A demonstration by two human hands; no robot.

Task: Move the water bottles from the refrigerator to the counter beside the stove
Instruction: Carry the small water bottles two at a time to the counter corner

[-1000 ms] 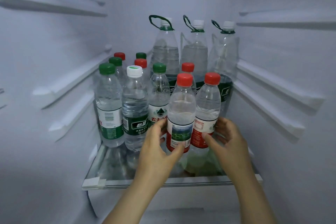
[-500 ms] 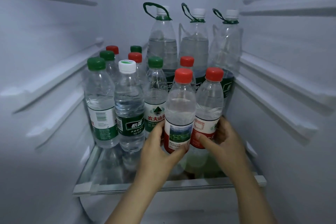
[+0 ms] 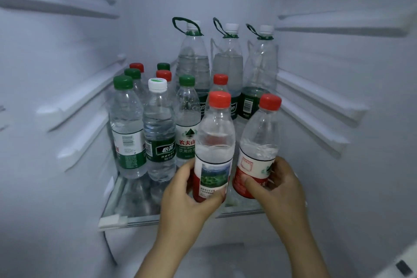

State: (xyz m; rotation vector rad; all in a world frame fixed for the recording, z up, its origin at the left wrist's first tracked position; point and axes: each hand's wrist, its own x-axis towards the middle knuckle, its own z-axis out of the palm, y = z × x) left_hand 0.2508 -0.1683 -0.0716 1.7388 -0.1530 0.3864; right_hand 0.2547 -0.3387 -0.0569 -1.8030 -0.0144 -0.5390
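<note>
The left hand [image 3: 187, 196] has its grip curled round a clear plastic red-capped water bottle [image 3: 214, 142] at the front of the glass refrigerator shelf [image 3: 126, 216]. The right hand [image 3: 277, 187] grips a second red-capped bottle [image 3: 259, 140] just beside it.

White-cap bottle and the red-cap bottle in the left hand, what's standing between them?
A green-cap bottle stands between the white-cap bottle and the red-cap bottle in the left hand, a bit farther back, in the head view.

Shelf [image 3: 137, 219] bears three tall bottles [image 3: 228, 63] at back, smaller bottles [image 3: 160, 133] before them leftward; front-left bottle [image 3: 214, 137] beside front-right bottle [image 3: 259, 137], foremost.
</note>
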